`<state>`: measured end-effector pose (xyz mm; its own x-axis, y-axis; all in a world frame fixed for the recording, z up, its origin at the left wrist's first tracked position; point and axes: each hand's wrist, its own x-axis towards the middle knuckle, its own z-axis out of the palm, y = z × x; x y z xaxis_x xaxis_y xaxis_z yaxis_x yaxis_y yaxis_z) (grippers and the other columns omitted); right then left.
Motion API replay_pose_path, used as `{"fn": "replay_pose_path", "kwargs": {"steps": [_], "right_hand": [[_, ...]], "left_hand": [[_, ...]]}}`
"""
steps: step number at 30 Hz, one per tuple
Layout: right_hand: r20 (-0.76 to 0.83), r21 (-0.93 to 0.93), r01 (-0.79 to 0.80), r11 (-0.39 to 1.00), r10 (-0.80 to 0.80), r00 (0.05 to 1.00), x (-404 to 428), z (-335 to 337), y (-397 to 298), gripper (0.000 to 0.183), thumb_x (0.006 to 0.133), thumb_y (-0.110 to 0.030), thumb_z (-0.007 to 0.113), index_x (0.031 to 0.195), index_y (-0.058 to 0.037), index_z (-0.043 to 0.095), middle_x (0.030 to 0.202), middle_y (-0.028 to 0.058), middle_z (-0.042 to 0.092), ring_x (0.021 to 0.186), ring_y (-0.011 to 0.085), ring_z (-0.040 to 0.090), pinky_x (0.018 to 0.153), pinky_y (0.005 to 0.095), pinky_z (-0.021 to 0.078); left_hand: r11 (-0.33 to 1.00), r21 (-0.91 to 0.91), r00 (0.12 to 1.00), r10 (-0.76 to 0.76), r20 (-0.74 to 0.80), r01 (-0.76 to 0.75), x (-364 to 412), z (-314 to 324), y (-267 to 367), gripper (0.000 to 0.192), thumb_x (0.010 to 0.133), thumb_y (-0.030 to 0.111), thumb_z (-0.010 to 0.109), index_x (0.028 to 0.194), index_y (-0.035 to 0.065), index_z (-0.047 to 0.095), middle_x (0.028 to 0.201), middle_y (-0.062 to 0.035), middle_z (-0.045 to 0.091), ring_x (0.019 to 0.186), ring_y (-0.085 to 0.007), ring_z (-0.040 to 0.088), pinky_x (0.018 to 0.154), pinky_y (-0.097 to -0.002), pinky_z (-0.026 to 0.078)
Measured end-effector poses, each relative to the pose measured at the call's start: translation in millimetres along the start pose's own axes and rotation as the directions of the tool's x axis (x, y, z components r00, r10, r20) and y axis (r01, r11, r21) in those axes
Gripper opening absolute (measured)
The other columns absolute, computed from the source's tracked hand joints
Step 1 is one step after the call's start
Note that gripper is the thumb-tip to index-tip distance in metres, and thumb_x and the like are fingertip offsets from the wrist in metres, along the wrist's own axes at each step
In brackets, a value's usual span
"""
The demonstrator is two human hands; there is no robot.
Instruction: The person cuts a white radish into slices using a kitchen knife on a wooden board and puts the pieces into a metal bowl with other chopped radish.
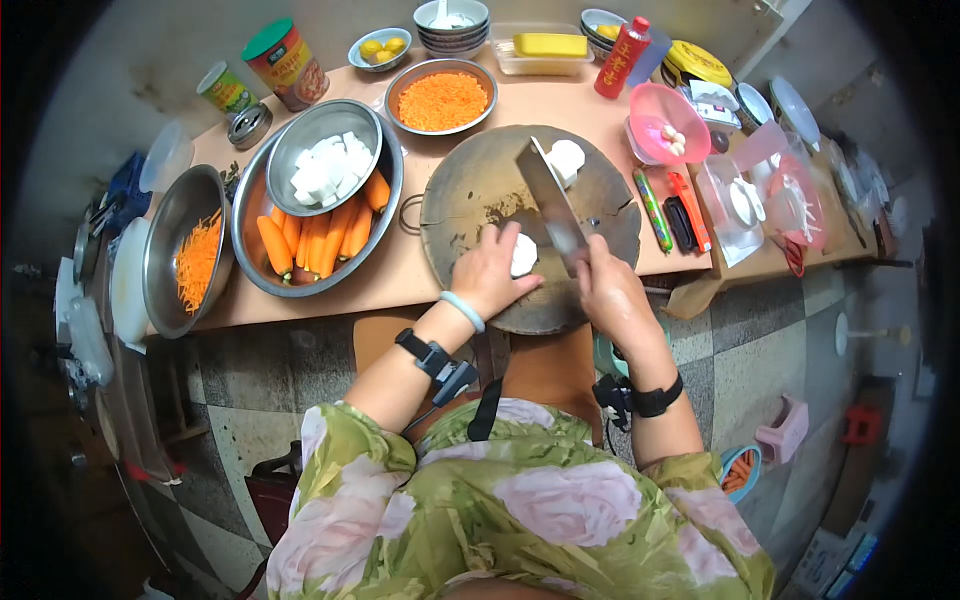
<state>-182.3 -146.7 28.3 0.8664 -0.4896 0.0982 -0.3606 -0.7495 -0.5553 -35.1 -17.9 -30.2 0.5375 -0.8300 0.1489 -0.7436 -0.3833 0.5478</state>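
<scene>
My right hand (611,292) is closed on the handle of a cleaver (551,199), whose blade slants up and left over the round wooden chopping block (472,180). At the block's middle, my left hand (491,270) rests with its fingers and thumb around a white peeled vegetable piece (524,255), which it partly hides. Another white piece (566,160) stands beyond the blade on the block. A steel bowl of white chunks (330,171) sits over the left part of a larger steel basin (247,225) that holds peeled carrots (326,240).
Behind the block is a steel bowl of finely chopped orange pieces (442,101). Carrot shreds (199,262) lie in a tilted bowl at the left. A red bottle (624,58), a pink basket (660,112) and an orange-handled tool (690,210) are at the right.
</scene>
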Motion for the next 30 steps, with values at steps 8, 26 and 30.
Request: {"fn": "replay_pose_path", "kwargs": {"steps": [8,26,30], "right_hand": [[-0.036,-0.09,-0.177,0.98,0.174,0.984,-30,-12,26,0.021,0.092,-0.013,0.054,0.106,-0.0017,0.044,0.074,0.0298,0.06,0.072,0.0492,0.06,0.062,0.0573,0.0453],[-0.038,-0.301,-0.142,0.943,0.137,0.99,2,-20,41,0.014,0.092,-0.013,0.051,0.099,-0.0024,0.044,0.069,0.0241,0.061,0.068,0.045,0.062,0.061,0.0541,0.0487],[0.088,-0.293,-0.096,0.951,0.127,0.988,-14,-27,12,0.013,0.091,-0.012,0.051,0.098,-0.0029,0.044,0.069,0.0231,0.062,0.067,0.0443,0.062,0.059,0.0539,0.0489]], "left_hand": [[0.978,0.199,0.996,0.075,-0.048,-0.064,27,4,-10,0.037,0.08,0.04,0.071,0.101,0.013,0.058,0.097,-0.0159,0.053,0.068,-0.034,0.064,0.059,-0.045,0.054],[0.839,0.368,0.803,-0.128,-0.583,0.401,47,-146,-176,0.067,0.08,0.036,0.074,0.135,0.0065,0.049,0.132,-0.0245,0.046,0.121,-0.0417,0.047,0.101,-0.0469,0.04],[0.805,0.472,0.796,0.0,-0.605,0.359,42,-141,-155,0.067,0.08,0.036,0.074,0.134,0.0067,0.049,0.133,-0.0237,0.046,0.123,-0.0414,0.045,0.103,-0.0493,0.036]]}}
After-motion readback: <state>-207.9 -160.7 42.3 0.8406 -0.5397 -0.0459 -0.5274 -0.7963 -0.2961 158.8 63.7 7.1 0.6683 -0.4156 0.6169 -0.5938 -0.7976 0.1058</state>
